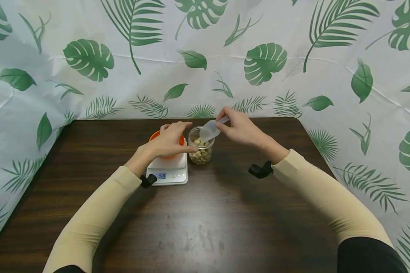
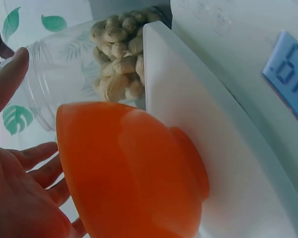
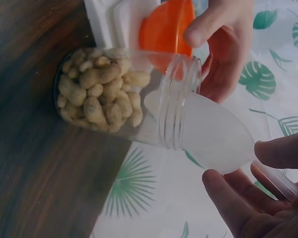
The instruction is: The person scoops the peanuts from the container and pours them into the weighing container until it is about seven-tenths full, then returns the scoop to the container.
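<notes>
A clear jar [image 1: 200, 156] stands upright, its lower part filled with unshelled peanuts [image 3: 102, 91]. My right hand [image 1: 238, 127] pinches a translucent white plastic spoon [image 3: 216, 134] near its bowl end, and the spoon's tip dips through the jar's mouth above the peanuts. Left of the jar, an orange bowl [image 2: 124, 168] sits on a white kitchen scale [image 1: 172, 176]. My left hand [image 1: 167, 140] hovers over the bowl with its fingers spread and loose. Its thumb [image 2: 12, 74] reaches toward the jar's rim, and its other fingers lie along the bowl's rim. The bowl's inside is mostly hidden.
Under everything is a dark brown wooden table [image 1: 205, 227]. A white cloth [image 1: 205, 76] printed with green leaves hangs behind its back edge. Black wrist mounts [image 1: 260, 170] sit on both forearms. The scale's display [image 1: 161, 176] is lit.
</notes>
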Available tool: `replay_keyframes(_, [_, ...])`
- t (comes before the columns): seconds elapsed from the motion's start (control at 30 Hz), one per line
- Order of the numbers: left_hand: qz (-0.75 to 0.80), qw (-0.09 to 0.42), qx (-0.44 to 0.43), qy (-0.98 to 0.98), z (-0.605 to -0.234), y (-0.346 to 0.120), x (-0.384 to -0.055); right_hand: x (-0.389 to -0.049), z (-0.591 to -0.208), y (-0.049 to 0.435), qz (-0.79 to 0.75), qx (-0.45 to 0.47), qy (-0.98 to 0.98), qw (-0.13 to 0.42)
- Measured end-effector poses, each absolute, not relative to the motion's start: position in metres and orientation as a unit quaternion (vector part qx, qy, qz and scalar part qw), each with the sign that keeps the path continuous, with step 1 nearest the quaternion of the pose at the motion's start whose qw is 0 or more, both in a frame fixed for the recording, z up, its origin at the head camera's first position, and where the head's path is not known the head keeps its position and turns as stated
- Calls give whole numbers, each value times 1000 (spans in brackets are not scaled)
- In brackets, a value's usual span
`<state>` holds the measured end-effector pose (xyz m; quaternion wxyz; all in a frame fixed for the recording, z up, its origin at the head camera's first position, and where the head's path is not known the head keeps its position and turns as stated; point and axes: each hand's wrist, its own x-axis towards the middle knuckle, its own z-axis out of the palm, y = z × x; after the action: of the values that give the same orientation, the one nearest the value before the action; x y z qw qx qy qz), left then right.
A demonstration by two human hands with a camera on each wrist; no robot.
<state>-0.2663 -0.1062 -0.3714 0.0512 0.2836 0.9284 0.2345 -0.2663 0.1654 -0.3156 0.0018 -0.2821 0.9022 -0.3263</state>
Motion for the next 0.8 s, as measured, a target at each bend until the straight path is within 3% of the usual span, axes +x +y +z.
replay_keyframes(0.53, [252,58,282,924,-377,-92,-273,-265,-310,147,-228,-362,903,-36])
replay_keyframes(0.8, [260,59,275,924,-379,-90,-274,-265,-309,137,-186,-355,916,0])
